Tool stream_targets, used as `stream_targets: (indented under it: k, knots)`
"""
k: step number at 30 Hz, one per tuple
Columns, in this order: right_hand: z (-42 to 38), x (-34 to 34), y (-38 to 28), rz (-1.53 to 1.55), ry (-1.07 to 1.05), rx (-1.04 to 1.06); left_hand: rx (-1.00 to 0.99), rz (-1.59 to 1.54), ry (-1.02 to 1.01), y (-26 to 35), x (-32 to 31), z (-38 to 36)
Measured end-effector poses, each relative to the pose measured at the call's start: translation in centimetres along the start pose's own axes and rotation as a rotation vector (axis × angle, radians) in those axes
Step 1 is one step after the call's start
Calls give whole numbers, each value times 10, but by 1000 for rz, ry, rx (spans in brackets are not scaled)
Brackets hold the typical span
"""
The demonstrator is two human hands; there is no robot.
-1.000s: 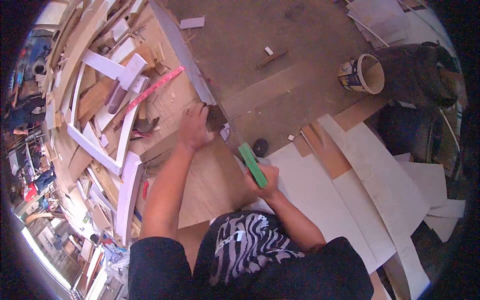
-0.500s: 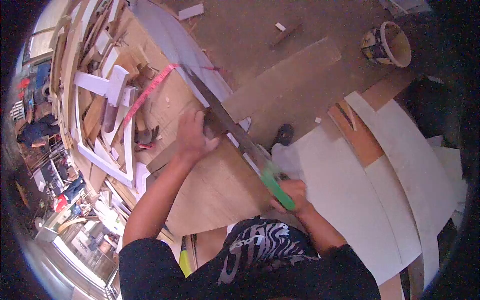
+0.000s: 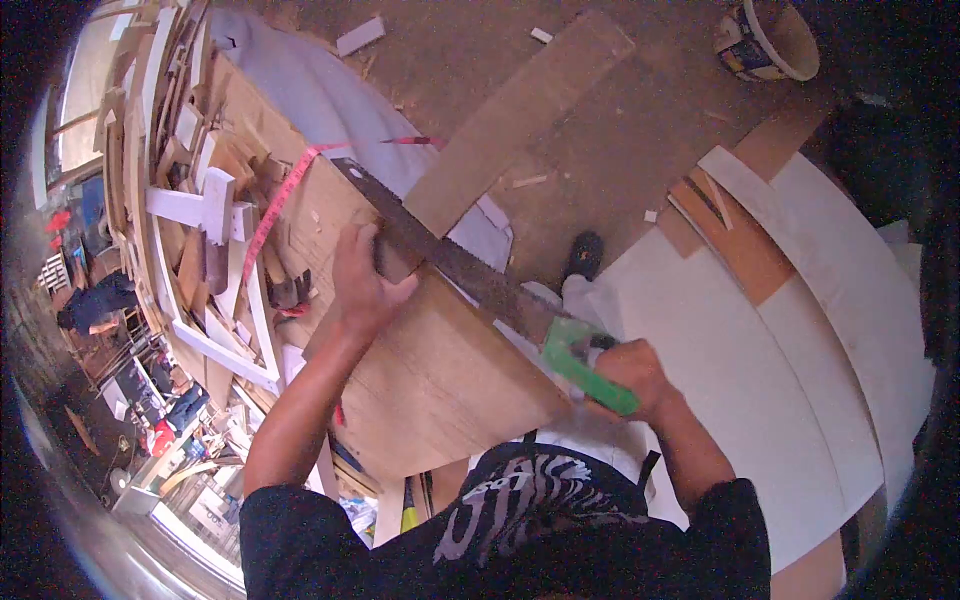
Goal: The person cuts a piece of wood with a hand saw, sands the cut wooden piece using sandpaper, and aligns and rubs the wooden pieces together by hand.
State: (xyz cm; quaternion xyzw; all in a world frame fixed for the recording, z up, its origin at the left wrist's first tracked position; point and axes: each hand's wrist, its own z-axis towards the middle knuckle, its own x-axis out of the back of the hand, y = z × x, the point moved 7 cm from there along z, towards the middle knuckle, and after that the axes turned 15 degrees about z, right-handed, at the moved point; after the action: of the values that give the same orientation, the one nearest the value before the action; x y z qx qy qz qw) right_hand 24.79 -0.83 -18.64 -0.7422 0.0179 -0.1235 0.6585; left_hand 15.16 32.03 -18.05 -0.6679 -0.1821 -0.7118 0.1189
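Observation:
My right hand [image 3: 635, 378] is closed around the green handle [image 3: 590, 372] of a handsaw. The saw's dark toothed blade [image 3: 490, 288] runs up and left across a brown wooden board [image 3: 530, 115]. My left hand [image 3: 365, 283] grips that board beside the blade, with the thumb on the near side and the fingers toward the far side. The board lies across the plywood bench top [image 3: 450, 385] and sticks out past its edge over the floor. Whether the blade has gone into the wood is hard to see.
A pink measuring tape [image 3: 270, 215] crosses the bench top near wood offcuts and a white wooden piece [image 3: 215, 210]. Large white sheets [image 3: 720, 370] lie at the right. A bucket [image 3: 770, 45] stands on the floor, and grey-white cloth [image 3: 330, 90] hangs at the bench edge.
My right hand has moved the saw slightly right, and its blade lies at a flatter slant. The left hand stays on the board. The view has shifted somewhat.

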Motion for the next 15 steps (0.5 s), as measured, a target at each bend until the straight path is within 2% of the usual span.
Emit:
stream_targets:
  k: [1, 4, 6, 8, 11, 13, 15]
  knots:
    - [-5, -6, -6, 75, 165, 162, -16, -25, -37, 2, -3, 2]
    - [-6, -23, -4, 236, 271, 179, -40, -27, 19, 3, -1, 1]
    - [8, -32, 4, 261, 226, 117, -66, -27, 26, 2, 1, 0]
    - [35, -41, 4, 130, 271, 136, -97, -26, 42, 5, 5, 2]
    - [71, -32, -9, 212, 363, 186, -123, -44, 58, 14, 12, 5]
    - [54, -35, -6, 129, 331, 127, 62, -30, -104, 8, 2, 6]
    - [23, -28, -1, 32, 311, 78, 14, -2, -19, 7, -1, 3]
